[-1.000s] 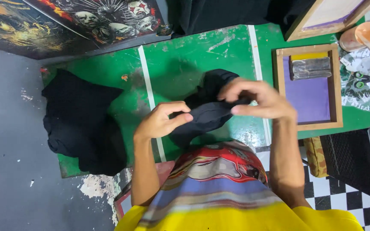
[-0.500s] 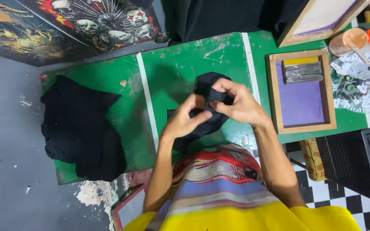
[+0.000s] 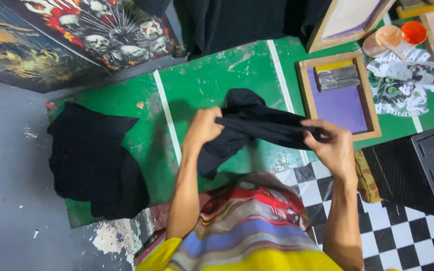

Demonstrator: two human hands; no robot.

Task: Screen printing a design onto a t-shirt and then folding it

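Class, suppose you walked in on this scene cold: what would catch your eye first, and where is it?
First, the black cloth stretched between the left hand and the right hand above the green table. Next, the skull poster at upper left and the wooden printing frame with its purple screen on the table's right side.

Black garment (image 3: pixel 257 125), centre of frame, held between left hand (image 3: pixel 204 126) and right hand (image 3: pixel 333 146): soft matt cloth, creased. Pile of black fabric (image 3: pixel 94 158), left of frame: same matt cloth. Green table (image 3: pixel 212 75): painted surface, scuffed, paint worn pale in patches. Screen frame (image 3: pixel 372 113), upper right: bare wood, with smooth purple mesh. Squeegee (image 3: pixel 337 78) on it: dull grey, smeared. Floor at lower right: glossy chequered tile
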